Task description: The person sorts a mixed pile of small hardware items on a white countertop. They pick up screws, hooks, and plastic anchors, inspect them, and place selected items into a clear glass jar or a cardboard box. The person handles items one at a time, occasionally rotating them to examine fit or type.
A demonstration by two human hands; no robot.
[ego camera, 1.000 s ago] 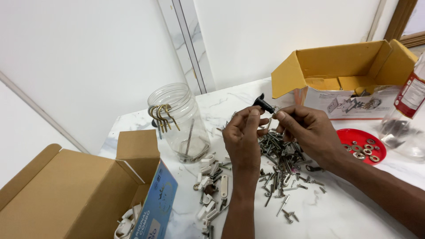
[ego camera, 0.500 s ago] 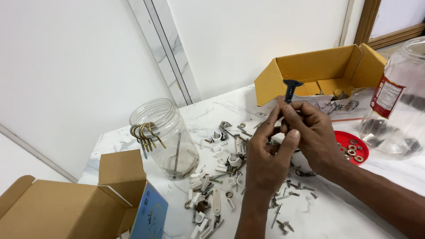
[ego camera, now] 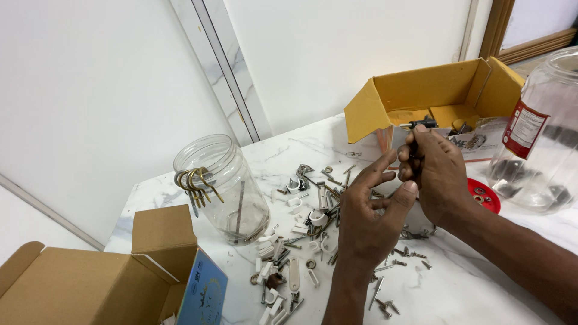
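Item in hand — a small dark screw-like fastener, pinched upright at its lower end by the fingers of my right hand, its dark head showing just above the fingertips and in front of the yellow cardboard box. My left hand stood beside the right, fingers spread and released, gripping nothing, thumb raised near the right hand's knuckles.

Beneath both hands — a scattered pile of loose hardware on the white marble table: screws, white cable clips, washers.

Left of the pile: a clear plastic jar with brass hooks hung over its rim. Near left: an open brown carton. Right: a red lid holding small nuts, and a large clear jar.

Step, as I judged it: one piece picked out and held up for sorting. The next move would call for a steady pinch and a choice of container.
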